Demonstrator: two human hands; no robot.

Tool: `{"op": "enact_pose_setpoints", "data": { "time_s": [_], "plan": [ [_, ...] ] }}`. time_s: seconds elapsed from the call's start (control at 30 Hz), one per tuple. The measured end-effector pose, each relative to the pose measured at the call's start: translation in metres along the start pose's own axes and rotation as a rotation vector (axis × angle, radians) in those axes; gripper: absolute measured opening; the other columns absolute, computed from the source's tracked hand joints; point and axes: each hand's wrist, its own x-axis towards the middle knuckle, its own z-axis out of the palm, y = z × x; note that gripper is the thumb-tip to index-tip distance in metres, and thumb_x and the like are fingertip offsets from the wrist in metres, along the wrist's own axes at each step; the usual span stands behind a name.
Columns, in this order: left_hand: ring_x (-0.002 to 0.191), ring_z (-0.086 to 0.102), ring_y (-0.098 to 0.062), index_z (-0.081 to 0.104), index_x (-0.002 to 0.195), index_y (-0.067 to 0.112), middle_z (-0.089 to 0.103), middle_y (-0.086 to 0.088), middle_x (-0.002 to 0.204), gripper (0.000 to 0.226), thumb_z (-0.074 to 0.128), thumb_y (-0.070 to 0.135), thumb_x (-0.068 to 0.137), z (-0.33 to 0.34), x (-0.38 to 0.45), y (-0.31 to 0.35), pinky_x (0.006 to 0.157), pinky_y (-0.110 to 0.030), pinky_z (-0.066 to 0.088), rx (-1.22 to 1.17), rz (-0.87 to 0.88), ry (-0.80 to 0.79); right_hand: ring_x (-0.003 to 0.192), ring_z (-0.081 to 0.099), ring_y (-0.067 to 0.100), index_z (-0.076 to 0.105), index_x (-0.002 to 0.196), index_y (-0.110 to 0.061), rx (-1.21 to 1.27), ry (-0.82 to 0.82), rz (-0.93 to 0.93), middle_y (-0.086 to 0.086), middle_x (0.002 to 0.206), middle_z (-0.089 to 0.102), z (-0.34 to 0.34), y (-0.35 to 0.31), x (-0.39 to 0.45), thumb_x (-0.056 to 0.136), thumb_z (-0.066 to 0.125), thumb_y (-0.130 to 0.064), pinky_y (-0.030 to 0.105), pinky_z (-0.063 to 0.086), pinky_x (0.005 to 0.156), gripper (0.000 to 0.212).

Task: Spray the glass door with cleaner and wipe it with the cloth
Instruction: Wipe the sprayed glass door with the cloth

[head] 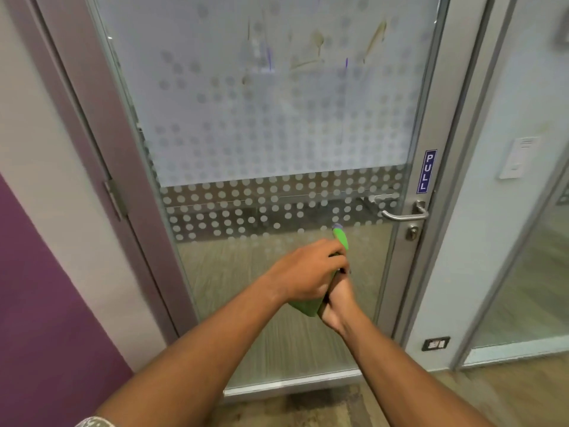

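Note:
The glass door (277,124) fills the view, frosted with a dot pattern above and clear below. Brown and purple smears mark its upper part (314,41). In front of the lower pane my two hands meet around a spray bottle with a green head (340,238), nozzle pointing up towards the glass. My left hand (308,272) curls over the bottle's top. My right hand (338,300) grips it from below. A green patch (304,307) shows under my left palm; I cannot tell whether it is the cloth or the bottle's body.
A metal lever handle (405,214) and lock sit on the door's right stile under a blue PULL sign (427,171). The door frame and a purple-and-white wall (46,288) stand to the left. A glass partition (523,241) is on the right, wood floor below.

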Motion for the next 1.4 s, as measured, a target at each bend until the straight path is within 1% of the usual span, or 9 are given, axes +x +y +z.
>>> {"op": "enact_pose_setpoints", "data": {
  "time_s": [0.13, 0.27, 0.4, 0.57, 0.73, 0.93, 1.1, 1.23, 1.4],
  "plan": [
    [0.093, 0.060, -0.016, 0.061, 0.120, 0.017, 0.050, 0.001, 0.134, 0.031, 0.054, 0.026, 0.091, -0.005, -0.010, -0.018, 0.068, -0.031, 0.053, -0.111, -0.028, 0.086, 0.081, 0.070, 0.015, 0.066, 0.099, -0.019, 0.084, 0.018, -0.074, 0.007, 0.090, 0.069, 0.007, 0.022, 0.012, 0.102, 0.039, -0.027, 0.029, 0.057, 0.067, 0.028],
    [0.123, 0.050, -0.013, 0.045, 0.142, 0.024, 0.037, 0.004, 0.151, 0.053, 0.059, 0.040, 0.094, 0.009, -0.008, -0.035, 0.091, -0.030, 0.053, -0.166, -0.216, 0.150, 0.089, 0.070, 0.018, 0.066, 0.107, -0.020, -0.009, 0.039, -0.185, 0.006, 0.096, 0.072, 0.010, 0.032, 0.032, 0.102, 0.043, -0.025, 0.036, 0.057, 0.075, 0.024],
    [0.109, 0.053, -0.013, 0.067, 0.114, 0.021, 0.067, 0.005, 0.111, 0.025, 0.052, 0.033, 0.098, 0.028, -0.005, -0.056, 0.086, -0.038, 0.055, -0.121, -0.141, 0.159, 0.065, 0.069, 0.010, 0.060, 0.089, -0.012, 0.024, 0.106, -0.239, 0.007, 0.079, 0.064, 0.017, 0.029, 0.056, 0.099, 0.042, -0.004, 0.025, 0.057, 0.058, 0.022],
    [0.101, 0.065, -0.016, 0.070, 0.114, 0.013, 0.071, 0.001, 0.110, 0.025, 0.068, 0.014, 0.089, 0.046, 0.000, -0.089, 0.076, -0.036, 0.060, -0.088, 0.031, 0.205, 0.046, 0.065, 0.013, 0.057, 0.081, -0.011, 0.314, 0.136, -0.167, 0.004, 0.055, 0.063, 0.022, 0.018, 0.098, 0.102, 0.031, -0.024, 0.018, 0.052, 0.044, 0.036],
    [0.120, 0.061, -0.016, 0.065, 0.129, 0.016, 0.066, 0.000, 0.129, 0.035, 0.052, 0.036, 0.102, 0.042, 0.008, -0.129, 0.092, -0.035, 0.058, -0.064, 0.098, 0.119, 0.052, 0.069, 0.020, 0.072, 0.065, -0.008, 0.384, 0.061, -0.157, 0.007, 0.061, 0.067, 0.029, 0.011, 0.136, 0.100, 0.029, -0.042, 0.024, 0.057, 0.048, 0.065],
    [0.140, 0.049, -0.022, 0.056, 0.139, 0.020, 0.056, -0.004, 0.147, 0.045, 0.047, 0.042, 0.100, 0.024, -0.006, -0.207, 0.113, -0.039, 0.046, 0.251, 0.079, 0.031, 0.097, 0.062, 0.024, 0.067, 0.114, -0.020, 0.420, 0.169, -0.406, 0.005, 0.107, 0.068, 0.026, -0.004, 0.176, 0.093, 0.043, -0.057, 0.039, 0.049, 0.085, 0.049],
    [0.136, 0.054, -0.032, 0.069, 0.125, 0.009, 0.065, -0.013, 0.135, 0.039, 0.054, 0.027, 0.095, -0.005, -0.009, -0.277, 0.115, -0.048, 0.041, 0.359, 0.121, 0.110, 0.115, 0.052, 0.014, 0.046, 0.144, -0.028, 0.271, 0.231, -0.657, -0.006, 0.130, 0.054, 0.049, -0.015, 0.196, 0.076, 0.052, -0.070, 0.039, 0.039, 0.098, 0.081],
    [0.150, 0.033, -0.037, 0.058, 0.139, 0.003, 0.047, -0.018, 0.153, 0.049, 0.045, 0.030, 0.100, -0.030, -0.006, -0.317, 0.122, -0.051, 0.030, 0.572, 0.268, 0.073, 0.106, 0.060, 0.007, 0.049, 0.128, -0.022, -0.021, 0.355, -0.802, -0.010, 0.116, 0.060, 0.068, -0.008, 0.224, 0.099, 0.049, -0.044, 0.017, 0.048, 0.080, 0.036],
    [0.156, 0.013, -0.039, 0.030, 0.155, 0.000, 0.019, -0.022, 0.166, 0.063, 0.032, 0.039, 0.105, -0.052, 0.009, -0.341, 0.126, -0.054, 0.017, 0.824, 0.331, 0.027, 0.114, 0.057, 0.009, 0.055, 0.122, -0.021, -0.319, 0.532, -0.989, 0.004, 0.133, 0.053, 0.088, 0.009, 0.264, 0.105, 0.045, -0.027, 0.012, 0.045, 0.090, 0.022]
  ]
}}
